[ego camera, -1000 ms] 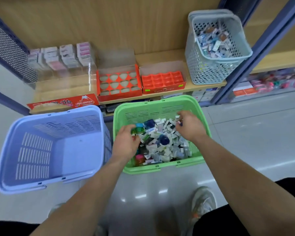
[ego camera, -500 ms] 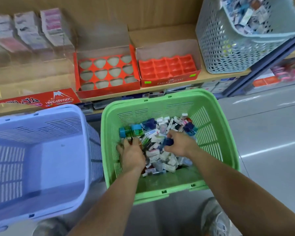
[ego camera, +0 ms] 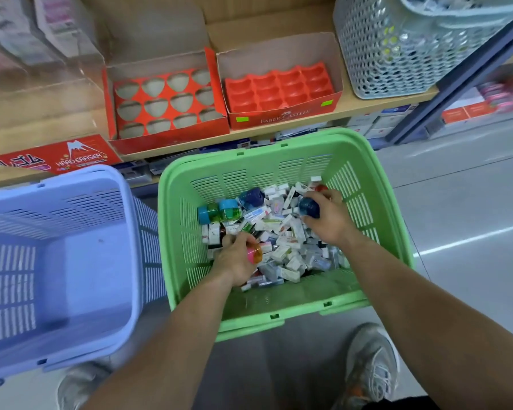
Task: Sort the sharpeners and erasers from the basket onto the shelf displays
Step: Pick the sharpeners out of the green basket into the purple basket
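Observation:
A green basket [ego camera: 376, 184] on the floor holds a heap of small boxed erasers [ego camera: 282, 229] and several round sharpeners [ego camera: 219, 213]. My left hand [ego camera: 237, 261] is down in the heap and grips a pink and orange sharpener [ego camera: 254, 255]. My right hand [ego camera: 329, 220] holds a dark blue round sharpener [ego camera: 309, 207] at the right of the heap. On the shelf above stand a red display box with triangular holes [ego camera: 166, 99] and a red Faber-Castell tray box [ego camera: 282, 93], both without stock.
A light purple basket [ego camera: 57, 261] sits left of the green one. A grey mesh basket [ego camera: 397, 45] stands on the shelf at the right. A red "Hard Eraser" box [ego camera: 51, 158] and clear displays [ego camera: 33, 34] are at the left. My shoes [ego camera: 370, 365] are below.
The view has closed in on the green basket. My right hand moved right and lifted a dark blue sharpener. My left hand now grips a pink and orange sharpener.

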Demonstrator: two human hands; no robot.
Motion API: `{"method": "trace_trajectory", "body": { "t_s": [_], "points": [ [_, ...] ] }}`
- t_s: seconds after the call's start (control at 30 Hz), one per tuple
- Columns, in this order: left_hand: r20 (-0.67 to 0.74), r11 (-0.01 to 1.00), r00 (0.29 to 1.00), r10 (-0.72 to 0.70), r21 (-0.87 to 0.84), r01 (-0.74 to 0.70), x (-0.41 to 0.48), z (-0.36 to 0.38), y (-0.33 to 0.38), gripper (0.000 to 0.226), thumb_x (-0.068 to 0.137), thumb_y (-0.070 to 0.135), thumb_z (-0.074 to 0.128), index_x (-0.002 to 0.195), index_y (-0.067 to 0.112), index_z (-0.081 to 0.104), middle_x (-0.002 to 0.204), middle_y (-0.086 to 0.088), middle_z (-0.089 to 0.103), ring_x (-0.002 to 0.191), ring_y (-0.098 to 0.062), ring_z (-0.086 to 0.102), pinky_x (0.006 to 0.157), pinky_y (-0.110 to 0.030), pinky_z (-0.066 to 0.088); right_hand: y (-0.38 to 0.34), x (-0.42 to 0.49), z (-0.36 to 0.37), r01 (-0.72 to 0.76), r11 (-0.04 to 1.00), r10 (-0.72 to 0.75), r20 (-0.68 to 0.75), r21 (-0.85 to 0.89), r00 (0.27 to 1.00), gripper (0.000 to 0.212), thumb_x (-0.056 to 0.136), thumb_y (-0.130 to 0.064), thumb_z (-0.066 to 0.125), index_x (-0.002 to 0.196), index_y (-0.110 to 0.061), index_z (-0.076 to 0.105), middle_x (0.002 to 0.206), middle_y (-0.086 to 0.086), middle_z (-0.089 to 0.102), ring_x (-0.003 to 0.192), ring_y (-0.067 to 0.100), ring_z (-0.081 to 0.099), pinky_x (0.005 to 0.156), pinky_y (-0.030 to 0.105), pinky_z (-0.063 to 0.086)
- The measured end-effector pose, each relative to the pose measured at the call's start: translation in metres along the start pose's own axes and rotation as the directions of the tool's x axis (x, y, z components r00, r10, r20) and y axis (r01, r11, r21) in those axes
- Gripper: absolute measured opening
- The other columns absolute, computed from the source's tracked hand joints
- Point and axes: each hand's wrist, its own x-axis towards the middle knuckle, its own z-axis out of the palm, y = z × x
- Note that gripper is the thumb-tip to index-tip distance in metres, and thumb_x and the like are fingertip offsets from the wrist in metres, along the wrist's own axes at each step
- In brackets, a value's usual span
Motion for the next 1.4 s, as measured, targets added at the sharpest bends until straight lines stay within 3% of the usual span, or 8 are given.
{"method": "trace_trajectory", "body": {
  "t_s": [0.17,0.37,0.5,0.7,0.77,0.9,1.03,1.4],
  "points": [
    [0.035,0.995,0.998,-0.053,-0.086,0.056,0.003,0.001,-0.001,0.057,0.075,0.012,0.084,0.113,0.042,0.053,0.128,-0.003,0.035,0.124,-0.033,0.046,0.117,-0.05,0.036,0.004,-0.002,0.004,-0.049,0.995,0.045,0.049,0.086,0.998,0.05,0.088,-0.009,0.07,0.134,-0.025,0.056,0.141,0.014,0.023,0.117,0.04,0.052,0.116,0.036,0.037],
    [0.09,0.986,0.996,-0.014,-0.167,0.029,0.005,0.003,-0.003,0.059,0.078,0.003,0.08,0.119,0.036,0.054,0.127,-0.006,0.045,0.107,-0.026,0.058,0.084,-0.028,0.055,-0.003,-0.011,0.001,-0.06,0.988,0.04,0.139,0.142,0.989,0.061,0.079,-0.003,0.08,0.132,-0.02,0.054,0.14,0.016,0.033,0.103,0.028,0.055,0.107,0.028,0.043],
    [-0.036,0.973,0.999,0.015,-0.228,-0.022,0.006,-0.003,0.001,0.054,0.081,0.003,0.078,0.119,0.034,0.058,0.134,-0.003,0.046,0.112,-0.025,0.057,0.093,-0.029,0.054,-0.012,-0.014,-0.004,0.016,0.986,-0.024,0.047,0.164,0.999,0.061,0.081,-0.011,0.08,0.136,-0.015,0.056,0.129,0.008,0.062,0.102,0.018,0.056,0.091,0.023,0.046],
    [-0.136,0.872,0.987,0.09,-0.468,-0.144,-0.019,-0.027,0.013,0.053,0.083,0.008,0.076,0.128,0.031,0.058,0.12,0.005,0.053,0.104,-0.018,0.058,0.085,-0.029,0.059,-0.044,-0.03,-0.02,0.085,0.946,-0.064,-0.077,0.311,0.995,0.064,0.081,-0.017,0.082,0.138,-0.016,0.055,0.11,-0.004,0.059,0.096,0.015,0.059,0.088,0.024,0.05],
    [-0.146,0.816,0.978,0.152,-0.54,-0.208,-0.034,-0.039,0.019,0.054,0.083,0.007,0.076,0.128,0.03,0.059,0.12,0.003,0.055,0.1,-0.016,0.061,0.068,-0.018,0.056,-0.062,-0.037,-0.028,0.09,0.915,-0.061,-0.086,0.393,0.994,0.065,0.078,-0.021,0.085,0.136,-0.018,0.057,0.107,-0.007,0.062,0.096,0.016,0.064,0.089,0.031,0.057],
    [-0.229,0.736,0.939,0.257,-0.583,-0.344,-0.068,-0.078,0.029,0.052,0.081,0.006,0.079,0.122,0.033,0.064,0.119,-0.002,0.063,0.103,-0.02,0.064,0.08,-0.027,0.055,-0.112,-0.056,-0.05,0.144,0.831,-0.106,-0.101,0.537,0.989,0.05,0.077,-0.021,0.086,0.121,-0.019,0.062,0.104,0.002,0.067,0.092,0.029,0.07,0.077,0.046,0.063],
    [-0.387,0.699,0.874,0.294,-0.536,-0.473,-0.104,-0.138,0.011,0.047,0.08,0.001,0.079,0.114,0.033,0.068,0.108,0.001,0.067,0.087,-0.018,0.067,0.077,-0.029,0.059,-0.178,-0.085,-0.061,0.213,0.743,-0.228,-0.059,0.634,0.972,0.039,0.08,-0.015,0.084,0.113,-0.013,0.064,0.104,0.011,0.068,0.084,0.021,0.072,0.063,0.029,0.061],
    [-0.37,0.883,0.924,-0.093,-0.46,-0.096,-0.136,-0.218,-0.197,0.048,0.078,-0.001,0.079,0.118,0.017,0.059,0.099,-0.011,0.059,0.058,-0.017,0.046,0.034,-0.016,0.035,-0.328,-0.117,0.122,0.474,0.875,-0.484,0.233,0.102,0.843,0.042,0.073,-0.026,0.084,0.108,-0.023,0.063,0.099,-0.002,0.066,0.089,0.022,0.062,0.075,0.033,0.053]
  ]
}}
